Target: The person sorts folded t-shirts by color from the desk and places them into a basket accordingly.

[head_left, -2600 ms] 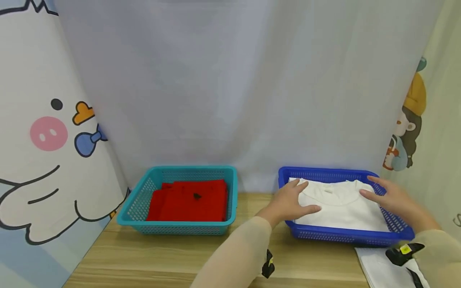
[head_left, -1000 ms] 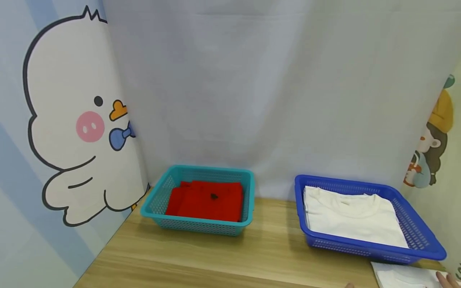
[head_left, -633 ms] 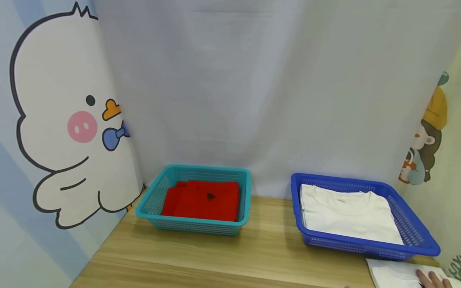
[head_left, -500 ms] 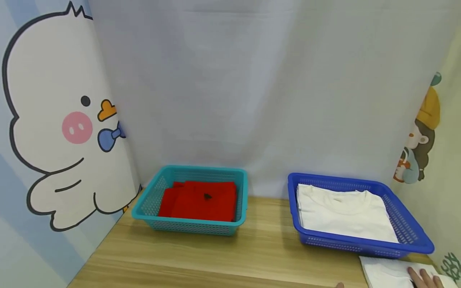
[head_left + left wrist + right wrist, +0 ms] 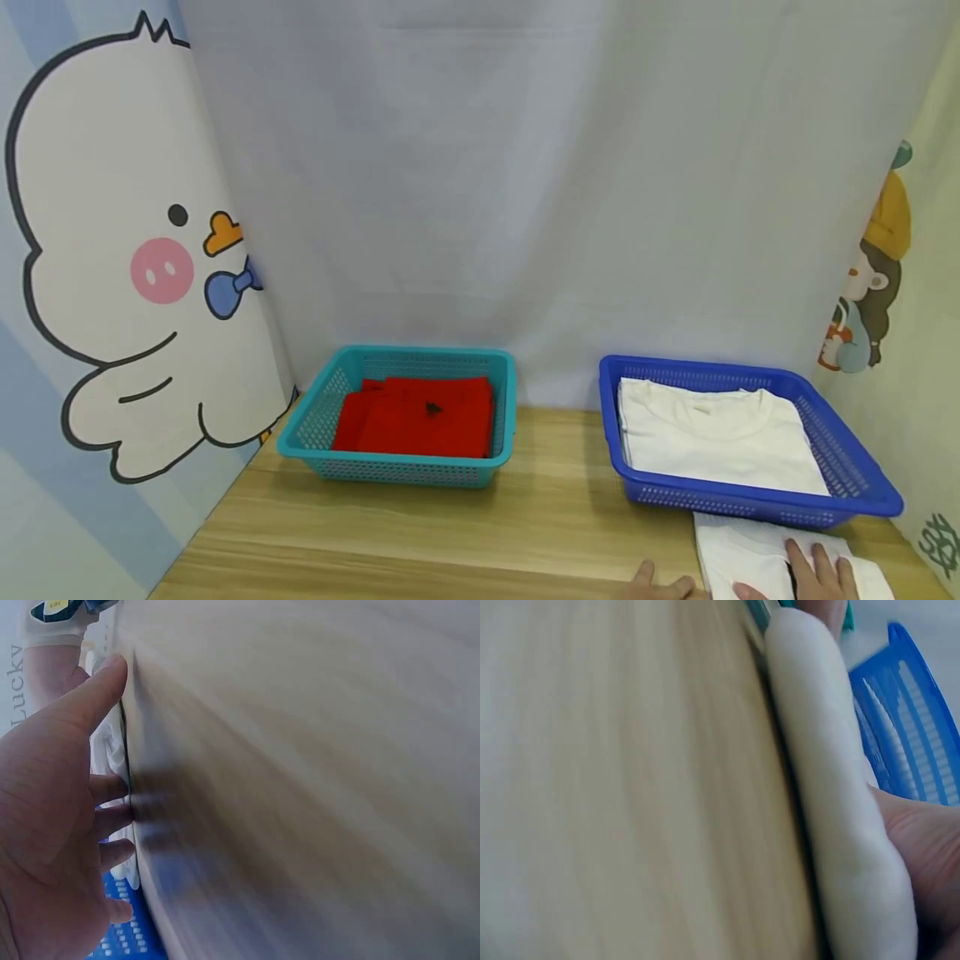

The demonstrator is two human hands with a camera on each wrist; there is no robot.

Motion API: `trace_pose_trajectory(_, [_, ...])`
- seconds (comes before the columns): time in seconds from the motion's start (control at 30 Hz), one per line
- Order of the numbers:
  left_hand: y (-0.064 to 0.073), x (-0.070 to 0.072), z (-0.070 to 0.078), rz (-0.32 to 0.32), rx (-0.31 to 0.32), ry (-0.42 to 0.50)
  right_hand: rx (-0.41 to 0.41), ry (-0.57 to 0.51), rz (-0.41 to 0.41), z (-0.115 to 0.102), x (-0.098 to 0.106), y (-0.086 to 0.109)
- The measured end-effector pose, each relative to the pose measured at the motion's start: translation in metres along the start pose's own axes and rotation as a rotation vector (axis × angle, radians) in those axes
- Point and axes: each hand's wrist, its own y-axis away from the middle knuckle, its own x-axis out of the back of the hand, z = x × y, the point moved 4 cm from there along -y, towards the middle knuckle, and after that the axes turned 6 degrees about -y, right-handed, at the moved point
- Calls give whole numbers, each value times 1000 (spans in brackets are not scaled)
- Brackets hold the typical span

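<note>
In the head view, my right hand (image 5: 821,575) rests with its fingers spread on a folded white garment (image 5: 738,546) in front of the blue basket. A small dark patch shows beside its fingers. The right wrist view has the garment's thick rolled edge (image 5: 840,787) close up, with part of that hand behind it. My left hand (image 5: 656,585) is low on the table, left of the garment. Seen from the left wrist, this hand (image 5: 56,817) has its fingers stretched out, fingertips right by the white cloth, and grips nothing.
A blue basket (image 5: 750,492) holds a folded white T-shirt (image 5: 720,442). Further left stands a teal basket (image 5: 397,473) with folded red clothing (image 5: 427,425) in it. Both are on a wooden table (image 5: 450,542) before a pale curtain (image 5: 487,208).
Both hands left the shirt in the blue basket and came down to the near right. Over the last half second, the right hand and the white garment under it shifted left, towards the left hand.
</note>
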Motion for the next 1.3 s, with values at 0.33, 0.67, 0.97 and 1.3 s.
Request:
trace_pose_trajectory(0.33, [53, 12, -39, -253, -91, 143, 12, -24, -87, -72, -3, 19])
trace_pose_trajectory(0.67, [117, 9, -74, -295, -26, 342, 137, -79, -46, -151, -16, 48])
trace_pose_trajectory(0.97, [182, 6, -91, -243, 15, 469, 184, -135, -40, -205, -45, 69])
trace_pose_trajectory(1.3, [217, 2, -106, -198, 86, 468, 265, -179, 63, -247, -59, 82])
